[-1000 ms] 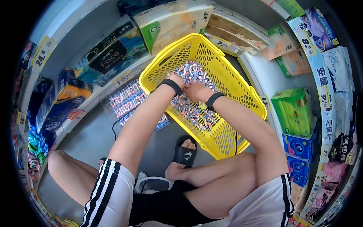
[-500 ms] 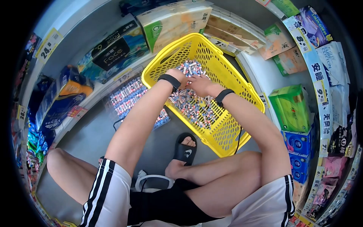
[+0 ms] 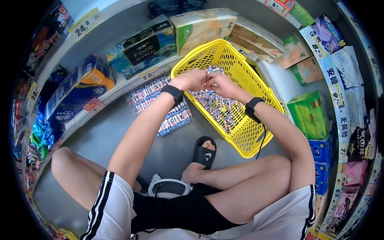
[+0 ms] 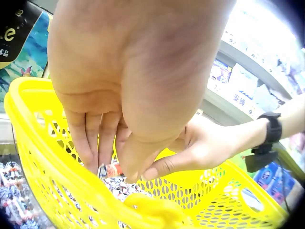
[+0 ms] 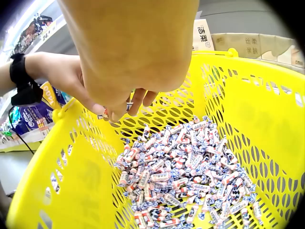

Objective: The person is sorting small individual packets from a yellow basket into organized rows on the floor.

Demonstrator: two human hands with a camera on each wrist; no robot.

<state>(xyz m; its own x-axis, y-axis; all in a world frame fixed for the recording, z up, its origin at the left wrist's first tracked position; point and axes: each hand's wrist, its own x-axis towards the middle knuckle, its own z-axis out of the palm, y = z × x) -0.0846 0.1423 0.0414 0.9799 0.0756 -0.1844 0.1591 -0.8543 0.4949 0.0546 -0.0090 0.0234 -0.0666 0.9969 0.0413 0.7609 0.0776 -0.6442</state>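
Note:
Twist-wrapped candies (image 5: 186, 162) in white, blue and red lie heaped in a yellow plastic basket (image 3: 247, 148). Over the pile, near the basket's left rim, my left hand (image 3: 193, 79) holds wrapped candy with bent fingers; one red-and-white candy (image 4: 112, 170) shows at its fingertips in the left wrist view. My right hand (image 3: 222, 85) meets it there, thumb and fingers bent together. A blue-and-white bit of wrapper (image 5: 129, 106) peeks out between the right fingers in the right wrist view. The palms hide most of what is held.
Left of the basket, a clear tray of candies in rows (image 3: 176, 122) sits on the floor. Shelves with tissue packs (image 3: 140, 50) run behind, and green packs (image 3: 308, 114) stand to the right. A sandalled foot (image 3: 205, 153) is close to the basket's front.
Both hands have lifted from the candy pile toward the basket's left rim and stay together. The head view has shifted, so the basket and tray appear further right.

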